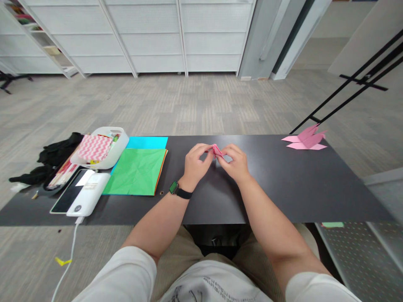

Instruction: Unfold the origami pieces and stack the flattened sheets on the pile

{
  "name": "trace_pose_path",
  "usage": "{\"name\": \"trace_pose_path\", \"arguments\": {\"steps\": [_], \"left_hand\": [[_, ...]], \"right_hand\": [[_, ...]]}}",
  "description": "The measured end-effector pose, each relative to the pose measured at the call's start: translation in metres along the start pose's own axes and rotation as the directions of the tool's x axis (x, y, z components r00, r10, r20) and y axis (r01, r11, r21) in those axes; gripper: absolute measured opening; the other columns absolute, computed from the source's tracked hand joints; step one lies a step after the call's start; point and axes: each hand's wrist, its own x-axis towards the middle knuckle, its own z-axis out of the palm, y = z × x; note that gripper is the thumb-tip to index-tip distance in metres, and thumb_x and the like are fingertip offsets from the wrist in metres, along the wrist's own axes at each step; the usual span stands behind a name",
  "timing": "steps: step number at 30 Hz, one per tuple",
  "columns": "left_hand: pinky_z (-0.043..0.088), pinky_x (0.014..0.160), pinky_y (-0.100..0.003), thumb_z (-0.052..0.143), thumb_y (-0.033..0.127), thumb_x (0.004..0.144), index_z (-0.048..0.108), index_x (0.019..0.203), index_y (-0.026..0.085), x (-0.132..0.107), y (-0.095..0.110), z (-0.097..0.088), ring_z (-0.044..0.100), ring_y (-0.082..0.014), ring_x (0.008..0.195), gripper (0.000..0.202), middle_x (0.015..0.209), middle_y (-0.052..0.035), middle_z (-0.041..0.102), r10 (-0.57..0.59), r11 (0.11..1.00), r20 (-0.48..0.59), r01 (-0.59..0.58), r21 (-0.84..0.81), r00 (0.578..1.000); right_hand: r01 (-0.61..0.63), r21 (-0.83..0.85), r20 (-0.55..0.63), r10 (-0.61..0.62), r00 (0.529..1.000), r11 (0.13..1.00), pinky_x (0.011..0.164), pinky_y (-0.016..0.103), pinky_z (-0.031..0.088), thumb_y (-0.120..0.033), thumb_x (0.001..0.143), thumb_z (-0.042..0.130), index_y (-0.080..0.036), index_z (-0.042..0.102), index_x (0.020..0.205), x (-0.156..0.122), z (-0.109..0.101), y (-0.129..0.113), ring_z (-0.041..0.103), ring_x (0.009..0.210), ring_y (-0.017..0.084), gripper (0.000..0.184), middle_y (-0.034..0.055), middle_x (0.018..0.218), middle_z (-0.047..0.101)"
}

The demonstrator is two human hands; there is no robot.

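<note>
A small folded piece of pink paper (217,150) is held up over the dark table between my two hands. My left hand (197,161), with a black watch on its wrist, pinches the paper's left side between thumb and fingers. On the other side my right hand (234,160) pinches its lower right part. The fingertips cover some of the folds. Pink folded paper pieces (307,138) with pointed ends stand at the table's far right corner, apart from both hands.
Left of my hands lie green paper sheets (138,172) over a blue sheet (149,142). Farther left are a white basket (118,147), a white power bank (89,195) with a cable, a dark tablet-like device (67,197) and black cloth (59,149). The table (283,188) ends close before me.
</note>
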Motion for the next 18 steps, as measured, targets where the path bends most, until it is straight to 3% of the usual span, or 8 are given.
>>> {"name": "trace_pose_path", "arguments": {"steps": [10,18], "left_hand": [[0.057,0.092,-0.036,0.063,0.011,0.095,0.073,0.101,0.022,-0.0007,-0.001,0.0,0.072,-0.0207,0.098,0.016,0.1,-0.0045,0.077,0.016,0.998,-0.01,-0.015,0.06,1.0],[0.058,0.099,-0.038,0.067,0.03,0.103,0.074,0.11,0.024,0.0019,-0.0002,-0.0033,0.075,-0.0206,0.106,0.011,0.111,-0.0052,0.08,0.027,1.0,0.099,-0.027,-0.005,0.995]], "right_hand": [[-0.016,-0.01,-0.017,0.015,1.0,1.0,0.082,0.039,0.06,-0.019,0.092,0.07,-0.029,0.077,0.097,0.0011,-0.0023,-0.0034,0.071,0.087,0.022,0.014,0.0038,0.095,0.073],[-0.016,0.076,-0.002,0.016,1.0,0.997,0.083,0.041,0.059,-0.023,0.095,0.07,-0.028,0.075,0.093,0.0069,-0.0097,-0.0041,0.071,0.086,0.023,0.007,0.0037,0.091,0.074]]}}
